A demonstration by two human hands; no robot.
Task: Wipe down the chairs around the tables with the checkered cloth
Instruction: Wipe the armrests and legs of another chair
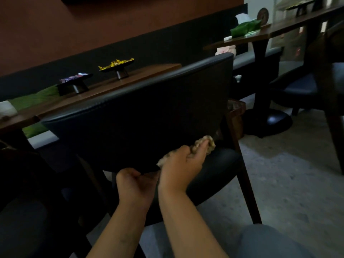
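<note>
A dark padded chair with a curved backrest and wooden legs stands in front of me, its back toward me. My right hand holds the bunched checkered cloth against the lower right edge of the backrest, just above the seat. My left hand grips the bottom edge of the backrest from below, fingers curled up behind it. The cloth is partly hidden under my right fingers.
Behind the chair a long wooden table carries two footed snack dishes. A second table with a green tissue pack stands at the back right on a round base. Another chair sits right; a dark chair sits close left.
</note>
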